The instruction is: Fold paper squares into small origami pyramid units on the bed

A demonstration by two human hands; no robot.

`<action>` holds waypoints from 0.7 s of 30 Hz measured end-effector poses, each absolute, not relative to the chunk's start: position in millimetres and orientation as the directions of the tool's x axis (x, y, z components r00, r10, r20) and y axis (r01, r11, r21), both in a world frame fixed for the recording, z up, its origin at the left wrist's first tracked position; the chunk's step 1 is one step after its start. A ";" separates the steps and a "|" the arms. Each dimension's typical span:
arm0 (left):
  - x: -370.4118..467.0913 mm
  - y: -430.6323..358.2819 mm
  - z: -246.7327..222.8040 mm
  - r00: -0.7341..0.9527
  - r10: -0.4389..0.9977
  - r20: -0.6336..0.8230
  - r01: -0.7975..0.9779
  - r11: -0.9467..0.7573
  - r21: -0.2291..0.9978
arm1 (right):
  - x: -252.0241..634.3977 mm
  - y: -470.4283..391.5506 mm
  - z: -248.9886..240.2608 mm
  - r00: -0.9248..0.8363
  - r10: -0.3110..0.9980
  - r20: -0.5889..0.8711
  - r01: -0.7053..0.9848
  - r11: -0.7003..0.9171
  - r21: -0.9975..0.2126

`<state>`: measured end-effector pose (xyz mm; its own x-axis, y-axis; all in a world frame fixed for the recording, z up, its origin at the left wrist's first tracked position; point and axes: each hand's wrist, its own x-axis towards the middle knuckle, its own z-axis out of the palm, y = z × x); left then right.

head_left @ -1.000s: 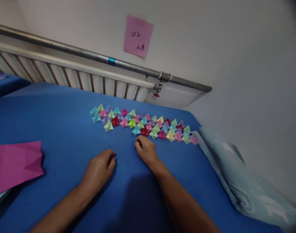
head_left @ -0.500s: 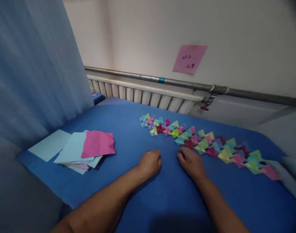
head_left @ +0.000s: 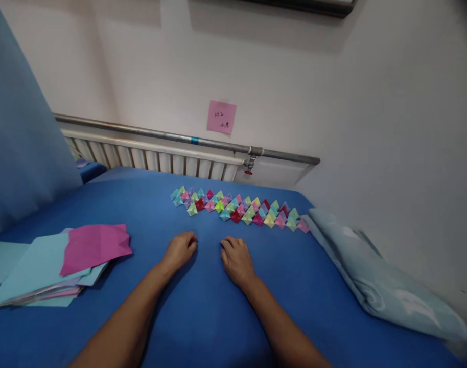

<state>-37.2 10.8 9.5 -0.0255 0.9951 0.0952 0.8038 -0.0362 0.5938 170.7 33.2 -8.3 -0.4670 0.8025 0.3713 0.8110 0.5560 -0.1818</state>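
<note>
My left hand (head_left: 180, 250) rests on the blue sheet (head_left: 203, 306), its fingers curled in, with nothing seen in them. To its right my right hand (head_left: 237, 259) lies palm down, fingers loosely bent and a little apart, holding nothing. Beyond both hands, small folded paper pieces (head_left: 247, 215) in many colours lie in staggered rows. Left of my left hand is a stack of light blue and other coloured sheets (head_left: 42, 260), topped by a creased magenta sheet (head_left: 95, 245).
A folded light green blanket (head_left: 375, 271) lies at the right. Behind the bed run a metal pipe (head_left: 153, 134) and a white radiator (head_left: 178, 162). A blue curtain (head_left: 22, 138) hangs at the left, and a pink note (head_left: 221, 117) is on the wall.
The view has turned to the right, bringing the whole blanket into sight. My right hand's fingers have loosened from a more curled pose. The papers lie as before.
</note>
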 end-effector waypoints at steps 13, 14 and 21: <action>-60.7 -55.0 4.5 -0.183 0.973 0.141 0.770 0.053 0.636 | 173.8 24.8 -8.8 -0.472 0.794 0.383 0.781 0.578 -0.237; -60.3 -59.0 3.4 -0.196 0.970 0.145 0.766 0.059 0.640 | 173.5 25.7 -9.3 -0.480 0.787 0.388 0.771 0.589 -0.242; -64.6 -83.6 -6.0 -0.281 0.941 0.189 0.729 0.081 0.679 | 176.5 41.7 -26.6 -0.531 0.720 0.447 0.716 0.663 -0.217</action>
